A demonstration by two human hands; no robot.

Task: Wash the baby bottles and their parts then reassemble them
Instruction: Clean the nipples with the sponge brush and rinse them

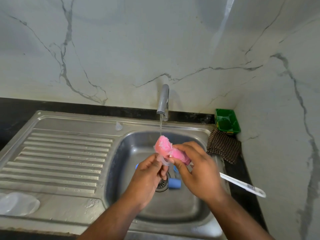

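Over the steel sink (195,210) my right hand (195,168) grips a pink soapy sponge (162,147) under the running tap (163,101). My left hand (147,177) pinches a clear silicone teat (163,159) against the sponge. A blue bottle part (174,183) lies by the drain, and more blue pieces are partly hidden behind my hands. A second clear teat (119,126) sits on the sink's back rim. At the lower left, a clear bottle (18,203) lies on the draining board.
The ribbed draining board (58,158) fills the left. A green tub (227,122) and a checked cloth (223,146) sit at the back right corner. A white brush handle (242,185) lies across the dark counter on the right. Marble wall stands behind.
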